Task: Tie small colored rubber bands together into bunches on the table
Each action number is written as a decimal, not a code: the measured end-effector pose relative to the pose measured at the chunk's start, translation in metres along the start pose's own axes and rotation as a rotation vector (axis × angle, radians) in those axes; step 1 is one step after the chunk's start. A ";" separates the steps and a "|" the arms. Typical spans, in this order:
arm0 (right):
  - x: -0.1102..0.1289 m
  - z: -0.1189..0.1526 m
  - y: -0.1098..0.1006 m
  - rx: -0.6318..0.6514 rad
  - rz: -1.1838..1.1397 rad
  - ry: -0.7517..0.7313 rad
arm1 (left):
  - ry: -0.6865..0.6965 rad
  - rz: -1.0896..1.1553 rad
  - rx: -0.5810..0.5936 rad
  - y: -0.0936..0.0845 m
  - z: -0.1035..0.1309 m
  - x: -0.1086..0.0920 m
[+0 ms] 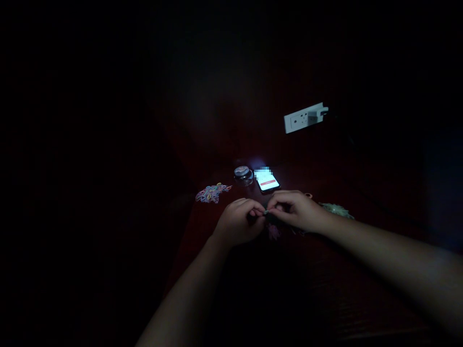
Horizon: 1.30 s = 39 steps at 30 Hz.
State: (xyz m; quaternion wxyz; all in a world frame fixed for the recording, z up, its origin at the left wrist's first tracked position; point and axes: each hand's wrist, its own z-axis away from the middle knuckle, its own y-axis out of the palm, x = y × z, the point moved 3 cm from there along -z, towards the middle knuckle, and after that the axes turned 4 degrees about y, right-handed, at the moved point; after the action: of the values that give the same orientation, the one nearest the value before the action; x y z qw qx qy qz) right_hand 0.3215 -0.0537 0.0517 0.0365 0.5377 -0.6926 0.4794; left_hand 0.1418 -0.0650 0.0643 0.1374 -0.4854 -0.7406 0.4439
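Observation:
My left hand point(241, 220) and my right hand point(297, 210) meet over the table, both closed in a pinch. Between their fingertips is a small pale green rubber band point(265, 212); its exact shape is hard to make out in the dark. Just below the fingers lies a small heap of purple-pink rubber bands point(274, 232). A pile of pale green rubber bands point(337, 210) sits beyond my right wrist, partly hidden by it. Off to the left, a mixed pile of coloured rubber bands point(213, 193) is spread near the table's left edge.
A phone point(267, 180) with a lit screen lies behind my hands. Beside it stands a small clear jar point(243, 176) with a lid. A white wall socket point(304, 118) with a plug in it is on the wall. The dark red table point(195, 231) fades into deep shadow.

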 end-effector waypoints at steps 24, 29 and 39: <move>0.004 -0.001 -0.003 -0.056 0.049 -0.042 | -0.040 -0.032 0.001 0.006 -0.001 0.004; 0.005 0.000 -0.003 -0.024 0.044 -0.034 | -0.040 -0.027 0.009 0.006 -0.001 0.004; 0.005 -0.001 -0.005 -0.015 0.009 -0.077 | -0.047 -0.034 0.025 0.005 -0.001 0.002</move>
State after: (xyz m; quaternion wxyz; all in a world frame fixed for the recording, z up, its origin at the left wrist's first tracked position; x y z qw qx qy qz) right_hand 0.3228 -0.0562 0.0585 0.0117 0.5522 -0.6997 0.4531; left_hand 0.1444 -0.0620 0.0609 0.1335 -0.4605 -0.7462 0.4619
